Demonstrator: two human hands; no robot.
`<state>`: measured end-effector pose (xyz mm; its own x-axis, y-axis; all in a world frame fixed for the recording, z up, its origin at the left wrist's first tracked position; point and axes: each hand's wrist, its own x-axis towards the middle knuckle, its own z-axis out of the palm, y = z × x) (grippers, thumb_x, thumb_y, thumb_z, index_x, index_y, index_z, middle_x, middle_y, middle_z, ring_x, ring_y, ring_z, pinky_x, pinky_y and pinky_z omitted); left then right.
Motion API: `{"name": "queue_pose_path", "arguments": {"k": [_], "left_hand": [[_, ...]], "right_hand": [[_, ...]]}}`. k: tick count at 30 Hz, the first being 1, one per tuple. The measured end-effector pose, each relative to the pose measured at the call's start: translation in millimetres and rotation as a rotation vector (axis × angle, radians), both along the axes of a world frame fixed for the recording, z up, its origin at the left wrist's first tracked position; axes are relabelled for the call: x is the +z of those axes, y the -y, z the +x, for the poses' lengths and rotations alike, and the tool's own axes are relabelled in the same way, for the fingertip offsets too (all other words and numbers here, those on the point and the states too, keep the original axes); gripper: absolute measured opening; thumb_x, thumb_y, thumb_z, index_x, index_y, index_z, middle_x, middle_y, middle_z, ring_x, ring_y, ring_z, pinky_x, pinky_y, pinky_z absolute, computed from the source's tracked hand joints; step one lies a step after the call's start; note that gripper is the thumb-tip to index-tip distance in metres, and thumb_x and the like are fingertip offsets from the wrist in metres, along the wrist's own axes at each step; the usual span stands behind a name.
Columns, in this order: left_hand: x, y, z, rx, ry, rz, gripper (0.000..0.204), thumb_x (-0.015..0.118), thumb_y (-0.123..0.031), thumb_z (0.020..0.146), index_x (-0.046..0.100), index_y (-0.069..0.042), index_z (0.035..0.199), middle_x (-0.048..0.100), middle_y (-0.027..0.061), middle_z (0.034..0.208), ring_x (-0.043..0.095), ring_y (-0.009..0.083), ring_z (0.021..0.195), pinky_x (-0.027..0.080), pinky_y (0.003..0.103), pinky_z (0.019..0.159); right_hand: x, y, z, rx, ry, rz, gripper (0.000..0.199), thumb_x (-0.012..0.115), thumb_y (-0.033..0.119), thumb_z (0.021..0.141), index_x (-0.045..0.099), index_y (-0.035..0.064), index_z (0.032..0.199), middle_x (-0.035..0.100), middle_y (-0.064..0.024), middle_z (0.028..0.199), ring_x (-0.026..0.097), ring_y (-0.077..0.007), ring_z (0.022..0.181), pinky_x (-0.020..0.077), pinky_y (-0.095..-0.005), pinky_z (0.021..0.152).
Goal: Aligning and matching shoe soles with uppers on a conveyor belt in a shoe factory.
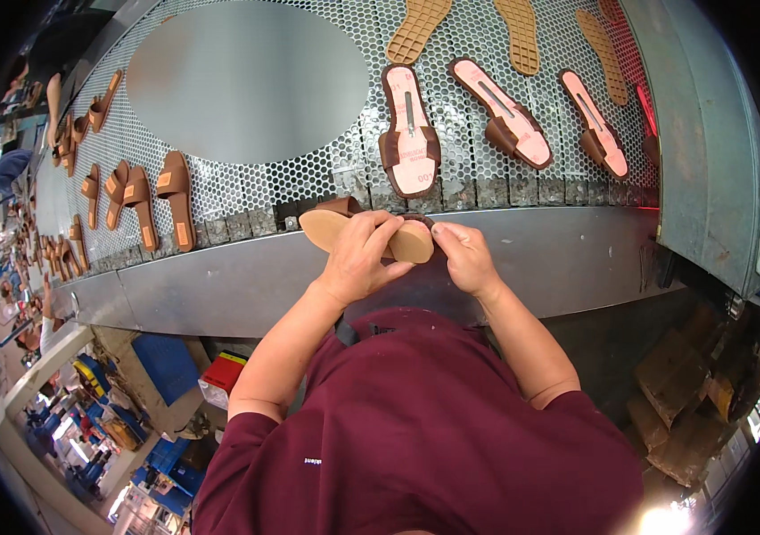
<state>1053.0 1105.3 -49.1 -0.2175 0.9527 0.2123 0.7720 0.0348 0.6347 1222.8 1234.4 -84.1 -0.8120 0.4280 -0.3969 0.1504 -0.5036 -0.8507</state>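
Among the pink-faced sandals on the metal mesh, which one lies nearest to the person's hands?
The leftmost pink-faced sandal: it lies almost straight, while the others slant and lie farther right.

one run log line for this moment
left hand: grips brown-strapped sandal | right hand: at its heel end | mesh: pink-topped sandals, tan soles

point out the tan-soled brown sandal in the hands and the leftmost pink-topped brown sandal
Tan-soled brown sandal (321,230), head view: left end of its sole
Leftmost pink-topped brown sandal (412,148), head view: middle of its pink insole
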Motion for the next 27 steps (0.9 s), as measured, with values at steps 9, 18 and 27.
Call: {"name": "queue_pose_path", "arguments": {"k": [9,18,27], "left_hand": [[-1.5,-10.4,3.7,-0.036,0.023,-0.057,0.071,0.09,-0.02,0.059,0.057,-0.004,0.119,0.063,0.0128,0.11,0.059,0.0328,0.099,0.049,0.043,0.084],[-3.9,-19.9,13.7,0.012,0.1,-0.048,0.074,0.091,-0.016,0.058,0.059,-0.005,0.123,0.061,0.013,0.112,0.059,0.0323,0.101,0.049,0.043,0.089],[7.8,-27.2,20.4,0.032,0.183,-0.182,0.076,0.091,-0.015,0.061,0.058,-0.004,0.128,0.057,0.0138,0.122,0.056,0.0331,0.111,0.049,0.042,0.095]], "right_hand": [[2.9,-9.5,4.2,0.016,0.008,0.124,0.033,0.045,0.019,0.106,0.067,-0.0049,0.1,0.065,-0.0004,0.088,0.054,-0.0061,0.082,0.047,-0.0263,0.074],[-6.0,-17.9,11.4,0.007,-0.009,0.097,0.033,0.045,0.019,0.106,0.065,-0.0047,0.095,0.064,-0.0005,0.085,0.052,-0.0063,0.08,0.0463,-0.0265,0.073],[5.0,-29.1,17.9,0.019,-0.022,0.056,0.034,0.044,0.018,0.106,0.067,-0.0069,0.104,0.068,-0.0035,0.093,0.057,-0.0075,0.086,0.0484,-0.027,0.078]]}}
